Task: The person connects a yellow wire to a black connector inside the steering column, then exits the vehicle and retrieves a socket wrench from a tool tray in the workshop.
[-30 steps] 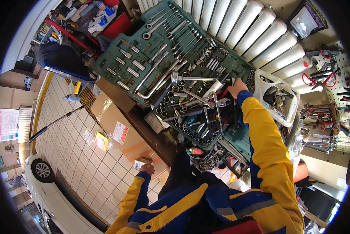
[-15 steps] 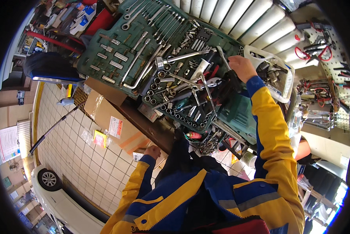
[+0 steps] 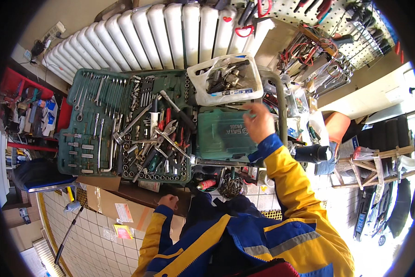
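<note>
Your right hand [image 3: 260,122] has left the black-handled tool [image 3: 178,110], fingers parted at the green case [image 3: 215,142]'s right edge; your curled left hand [image 3: 168,201]'s grip is unclear.

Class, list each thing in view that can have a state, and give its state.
Large green tool case, open, tools inside.
Small green case, apparently shut.
White plastic bin, open-topped, holding metal parts.
Cardboard box, apparently open.
Right hand, blurred, over the small green case, touch unclear.
Left hand, fingers curled, contents unclear.
</note>
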The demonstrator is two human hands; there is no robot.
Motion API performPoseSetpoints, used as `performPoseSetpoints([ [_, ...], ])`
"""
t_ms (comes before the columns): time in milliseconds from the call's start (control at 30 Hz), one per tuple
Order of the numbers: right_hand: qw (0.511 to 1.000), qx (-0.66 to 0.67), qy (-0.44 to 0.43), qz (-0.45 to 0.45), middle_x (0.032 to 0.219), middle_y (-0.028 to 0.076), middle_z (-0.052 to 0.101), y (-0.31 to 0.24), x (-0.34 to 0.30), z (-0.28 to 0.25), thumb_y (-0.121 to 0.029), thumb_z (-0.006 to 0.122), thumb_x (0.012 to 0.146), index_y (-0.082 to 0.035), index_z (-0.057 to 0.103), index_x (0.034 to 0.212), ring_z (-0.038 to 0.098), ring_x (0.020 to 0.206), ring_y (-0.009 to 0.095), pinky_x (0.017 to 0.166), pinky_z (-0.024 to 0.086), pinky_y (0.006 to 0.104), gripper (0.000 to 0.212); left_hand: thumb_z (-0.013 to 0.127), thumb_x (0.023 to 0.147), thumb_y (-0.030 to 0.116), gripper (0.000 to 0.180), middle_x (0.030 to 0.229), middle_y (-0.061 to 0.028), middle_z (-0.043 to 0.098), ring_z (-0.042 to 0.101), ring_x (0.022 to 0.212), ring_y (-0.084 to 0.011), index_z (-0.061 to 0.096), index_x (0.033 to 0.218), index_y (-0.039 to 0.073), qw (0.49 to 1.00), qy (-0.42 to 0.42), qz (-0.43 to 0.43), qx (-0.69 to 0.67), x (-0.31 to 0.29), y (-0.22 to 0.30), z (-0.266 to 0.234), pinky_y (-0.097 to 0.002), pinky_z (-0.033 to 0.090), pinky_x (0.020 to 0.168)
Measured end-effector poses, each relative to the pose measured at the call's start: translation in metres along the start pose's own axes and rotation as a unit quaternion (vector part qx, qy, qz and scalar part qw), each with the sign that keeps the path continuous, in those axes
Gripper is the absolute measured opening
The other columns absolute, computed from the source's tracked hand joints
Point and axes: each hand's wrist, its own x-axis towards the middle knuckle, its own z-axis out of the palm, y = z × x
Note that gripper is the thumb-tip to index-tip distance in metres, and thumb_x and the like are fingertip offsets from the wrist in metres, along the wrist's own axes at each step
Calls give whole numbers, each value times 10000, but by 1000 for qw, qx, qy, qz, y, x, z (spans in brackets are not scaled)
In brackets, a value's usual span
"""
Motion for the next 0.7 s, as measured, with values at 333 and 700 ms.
performPoseSetpoints([
  [333, 930, 7, -212, 301, 1374, 299, 589, 124, 136, 20, -594, 785, 784, 120, 470, 1406, 599, 1262, 433, 997, 560, 472, 998, 656, 995, 295, 259, 732, -104, 717, 694, 578, -202, 704, 1033, 43, 987, -47, -115, -100, -45, -7, 112, -337, 544, 509],
  [700, 820, 317, -175, 444, 1106, 181, 622, 107, 131, -3, -134, 691, 847, -7, 606, 1178, 684, 981, 423, 577, 657, 521, 365, 647, 948, 358, 376, 800, -111, 755, 734, 644, -219, 734, 1068, 12, 981, -27, -184, -53, -86, -49, 142, -350, 610, 623],
])
